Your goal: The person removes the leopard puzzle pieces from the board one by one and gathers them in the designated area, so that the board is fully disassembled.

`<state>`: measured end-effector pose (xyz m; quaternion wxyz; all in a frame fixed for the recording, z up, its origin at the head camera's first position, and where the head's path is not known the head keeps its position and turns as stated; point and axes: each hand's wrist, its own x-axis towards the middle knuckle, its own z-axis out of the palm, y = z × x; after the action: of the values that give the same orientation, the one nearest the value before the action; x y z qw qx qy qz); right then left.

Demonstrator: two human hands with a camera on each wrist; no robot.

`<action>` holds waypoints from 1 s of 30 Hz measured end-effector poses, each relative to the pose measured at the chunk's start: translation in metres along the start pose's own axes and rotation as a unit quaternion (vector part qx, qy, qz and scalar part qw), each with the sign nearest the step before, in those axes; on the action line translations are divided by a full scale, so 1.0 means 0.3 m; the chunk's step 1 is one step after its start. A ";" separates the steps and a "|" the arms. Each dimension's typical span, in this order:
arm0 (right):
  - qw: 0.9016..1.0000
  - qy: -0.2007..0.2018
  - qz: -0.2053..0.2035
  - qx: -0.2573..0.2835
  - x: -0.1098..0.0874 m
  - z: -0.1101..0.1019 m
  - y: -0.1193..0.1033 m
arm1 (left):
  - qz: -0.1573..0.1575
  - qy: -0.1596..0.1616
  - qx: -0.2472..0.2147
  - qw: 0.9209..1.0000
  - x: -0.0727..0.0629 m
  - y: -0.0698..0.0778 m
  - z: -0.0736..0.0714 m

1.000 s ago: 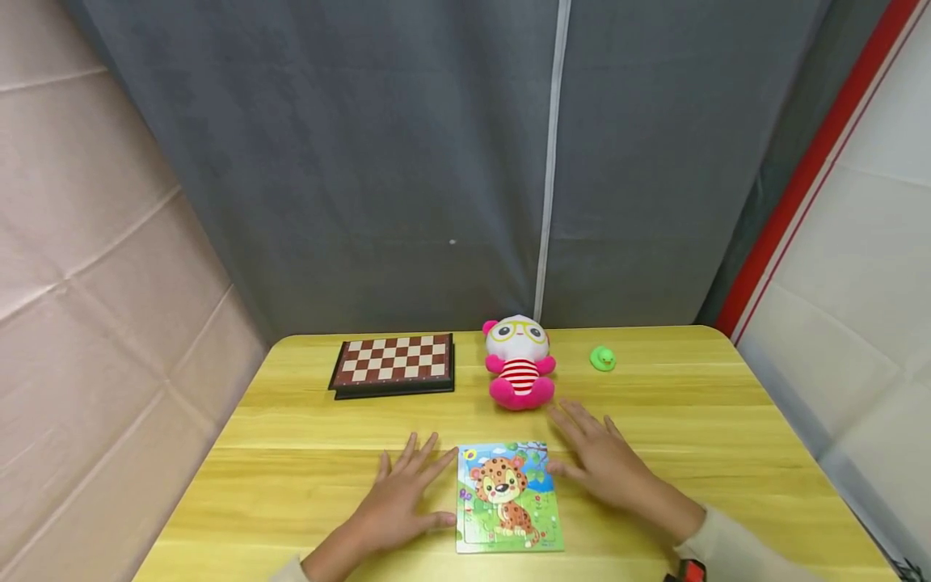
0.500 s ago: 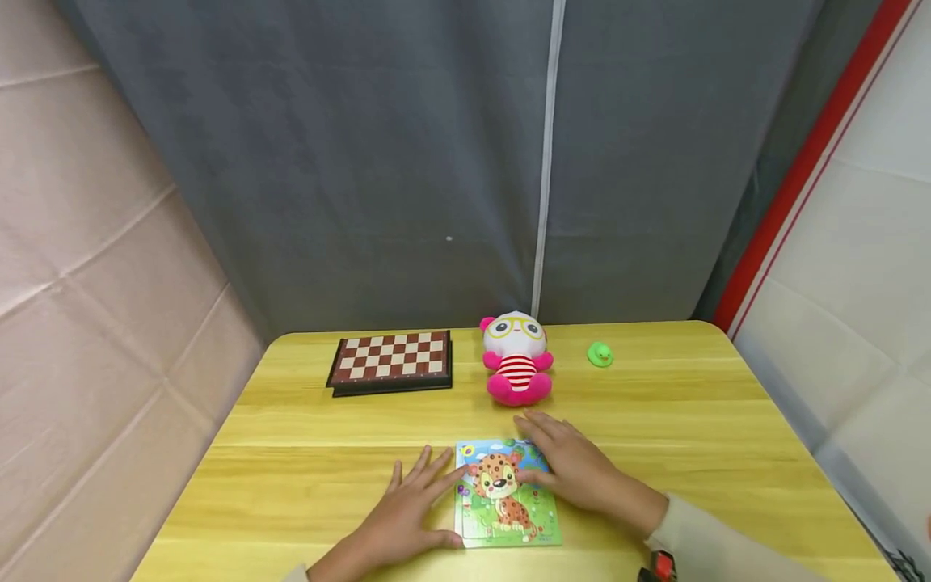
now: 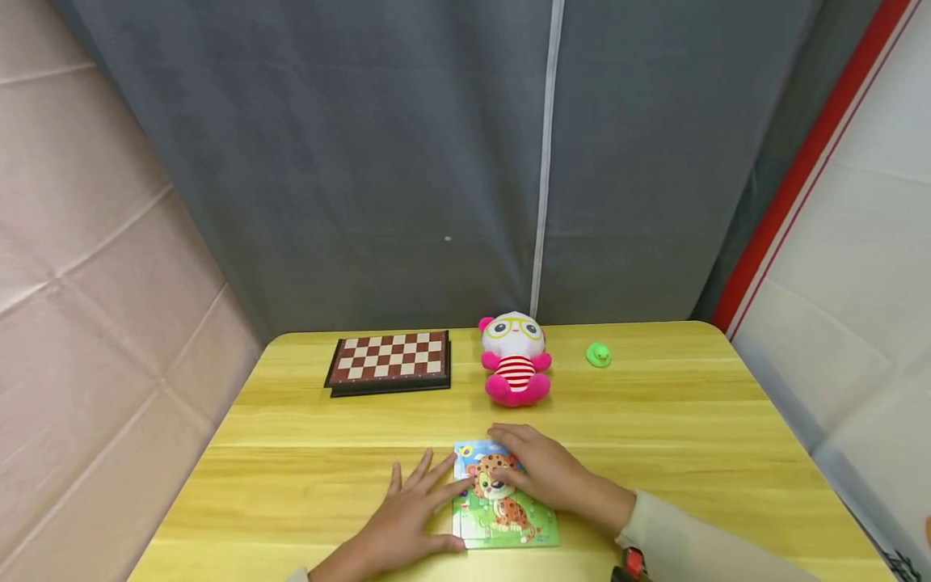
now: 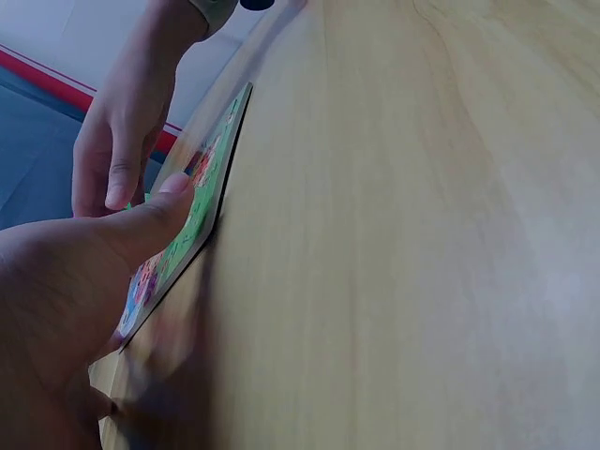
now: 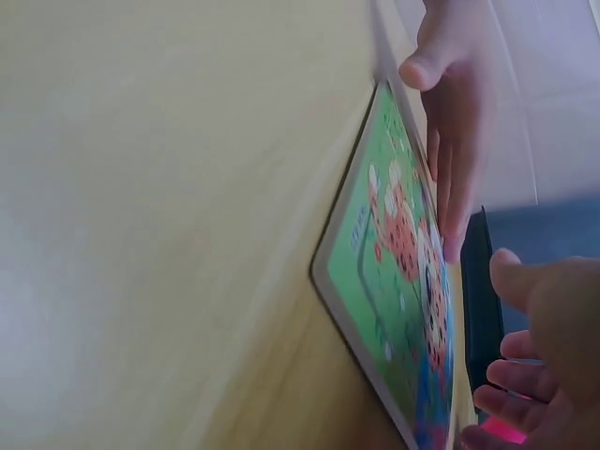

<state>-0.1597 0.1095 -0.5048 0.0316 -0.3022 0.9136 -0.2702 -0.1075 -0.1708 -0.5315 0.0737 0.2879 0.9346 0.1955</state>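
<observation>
A square jigsaw puzzle [image 3: 502, 525] with a cartoon leopard on a green and blue ground lies flat on the table. My left hand [image 3: 407, 517] is at its left side, fingers spread; thumb and index finger overlap the picture's left edge. Over the puzzle's upper right part hangs my right hand [image 3: 549, 473], its fingers pointing left and hiding that corner. In the right wrist view a gap shows between the right hand [image 5: 562, 347] and the puzzle [image 5: 375, 272]. The left wrist view has the left thumb [image 4: 169, 202] over the puzzle [image 4: 220, 178].
Behind the puzzle sits a pink and white plush panda [image 3: 515, 364]. A folded chessboard box [image 3: 393, 360] lies at the back left and a small green rubber duck [image 3: 598, 355] at the back right. A grey curtain [image 3: 364, 202] hangs beyond the wooden table [image 3: 291, 469].
My right hand has moved left from beside the puzzle to over its upper right part. My left hand has shifted slightly right, onto the puzzle's left edge. The puzzle stays in place.
</observation>
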 end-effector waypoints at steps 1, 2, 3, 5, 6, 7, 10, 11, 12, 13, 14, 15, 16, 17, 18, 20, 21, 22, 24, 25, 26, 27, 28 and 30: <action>1.000 -0.003 -0.001 0.005 0.004 0.002 -0.005 | -0.001 0.000 0.000 1.000 0.000 0.003 -0.001; 1.000 -0.005 -0.002 0.009 0.008 0.005 -0.010 | -0.001 0.001 0.001 1.000 0.001 0.006 -0.002; 1.000 -0.007 -0.003 0.015 0.012 0.008 -0.014 | -0.002 0.002 0.001 1.000 0.001 0.009 -0.003; 1.000 -0.009 -0.005 0.021 0.020 0.014 -0.022 | -0.003 0.002 0.002 1.000 0.001 0.013 -0.004; 1.000 -0.008 -0.006 0.027 0.024 0.015 -0.027 | -0.002 0.004 0.003 1.000 0.000 0.014 -0.004; 0.999 -0.007 -0.007 0.032 0.028 0.018 -0.031 | -0.002 0.005 0.004 1.000 0.000 0.015 -0.004; 0.999 -0.004 -0.011 0.048 0.038 0.026 -0.037 | 0.002 0.009 0.006 1.000 0.000 0.014 -0.002; 0.999 -0.003 -0.012 0.052 0.042 0.030 -0.038 | 0.003 0.010 0.007 1.000 0.001 0.013 0.000; 0.998 -0.004 -0.012 0.059 0.046 0.034 -0.037 | 0.005 0.011 0.008 1.000 0.001 0.011 0.003; 0.998 -0.007 -0.012 0.062 0.051 0.038 -0.036 | 0.004 0.010 0.008 1.000 0.002 0.009 0.005; 0.998 -0.009 -0.011 0.065 0.056 0.044 -0.033 | 0.004 0.010 0.008 1.000 0.002 0.007 0.009; 0.998 -0.012 -0.008 0.067 0.060 0.049 -0.031 | 0.003 0.009 0.009 1.000 0.002 0.005 0.012; 0.998 -0.016 -0.007 0.067 0.065 0.054 -0.027 | 0.002 0.009 0.009 1.000 0.003 0.002 0.016; 0.997 -0.018 -0.005 0.068 0.070 0.059 -0.024 | 0.001 0.008 0.009 1.000 0.004 -0.001 0.019; 0.997 -0.020 -0.005 0.069 0.074 0.062 -0.023 | 0.000 0.008 0.008 1.000 0.004 -0.003 0.023; 0.997 -0.021 -0.002 0.076 0.083 0.065 -0.021 | -0.001 0.007 0.008 1.000 0.005 -0.005 0.026; 0.997 -0.021 0.000 0.080 0.088 0.065 -0.021 | -0.001 0.007 0.008 1.000 0.005 -0.006 0.027; 0.996 -0.022 0.002 0.085 0.092 0.065 -0.022 | 0.000 0.007 0.008 1.000 0.005 -0.007 0.027; 0.995 -0.026 0.009 0.095 0.102 0.062 -0.025 | 0.000 0.007 0.009 1.000 0.004 -0.008 0.027; 0.995 -0.028 0.013 0.098 0.107 0.061 -0.026 | 0.000 0.006 0.009 1.000 0.003 -0.008 0.026; 0.994 -0.031 0.017 0.099 0.112 0.060 -0.027 | 0.000 0.006 0.009 1.000 0.003 -0.008 0.025; 0.994 -0.033 0.019 0.099 0.116 0.059 -0.028 | 0.001 0.006 0.009 1.000 0.003 -0.007 0.025; 0.994 -0.035 0.021 0.099 0.120 0.058 -0.029 | 0.001 0.006 0.009 1.000 0.003 -0.007 0.024; 0.994 -0.039 0.022 0.097 0.127 0.055 -0.030 | 0.003 0.006 0.009 1.000 0.003 -0.008 0.024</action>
<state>-0.1823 0.0739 -0.5103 0.1021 -0.2881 0.8874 -0.3450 -0.1077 -0.1697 -0.5389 0.0647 0.2899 0.9360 0.1887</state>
